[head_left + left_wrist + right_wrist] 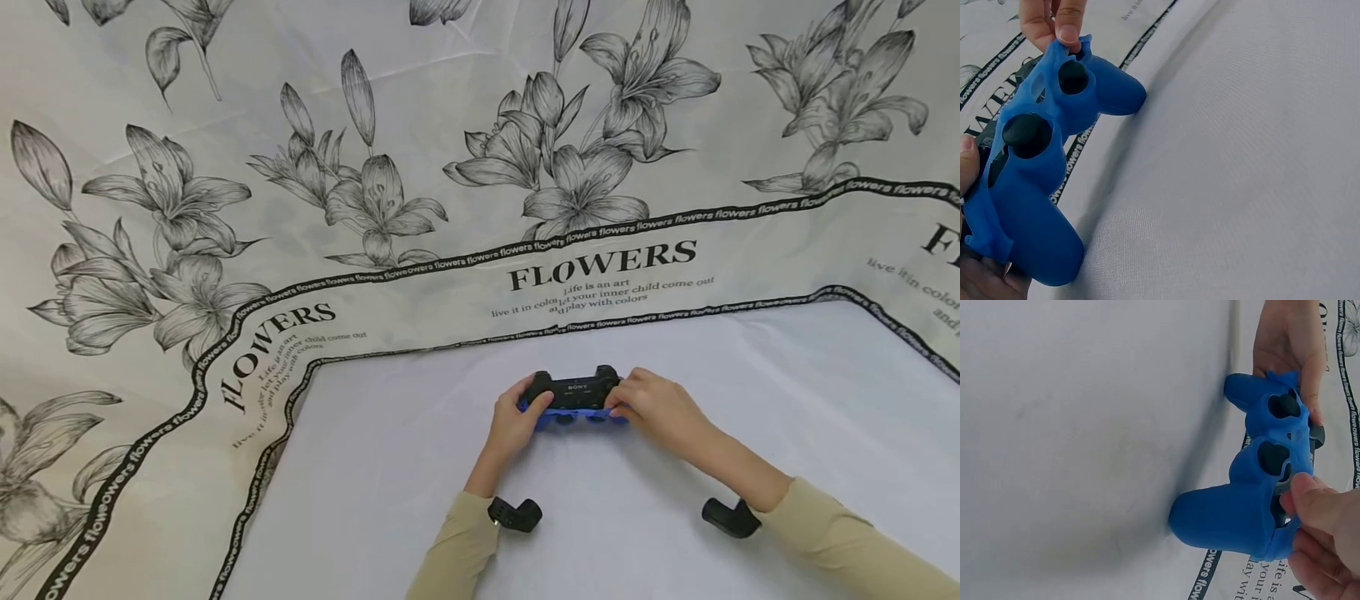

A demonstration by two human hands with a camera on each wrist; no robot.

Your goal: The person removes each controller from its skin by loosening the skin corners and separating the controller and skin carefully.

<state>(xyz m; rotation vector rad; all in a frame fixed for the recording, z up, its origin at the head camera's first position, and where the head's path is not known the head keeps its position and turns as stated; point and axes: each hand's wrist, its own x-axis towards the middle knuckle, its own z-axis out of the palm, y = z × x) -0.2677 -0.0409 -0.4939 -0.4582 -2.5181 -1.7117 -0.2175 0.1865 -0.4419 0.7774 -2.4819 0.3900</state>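
Observation:
A black Sony game controller [577, 393] is held up over the white cloth, with a blue silicone cover [1041, 206] fitted over its handles and thumbstick side. The cover's upper edge is folded back, leaving the black face with the logo bare. My left hand [513, 427] grips one end of the controller, its thumb on the near face. At the other end my right hand [663, 410] pinches the cover's edge between thumb and fingers, beside a button opening. Two black thumbsticks [1272, 457] poke through the cover's round holes.
White cloth [390, 467] lies under both hands. Behind it rises a pale curtain [420, 108] printed with grey lilies and dark lettered bands. A black wrist camera [517, 514] sits at the left cuff, another camera [729, 517] at the right.

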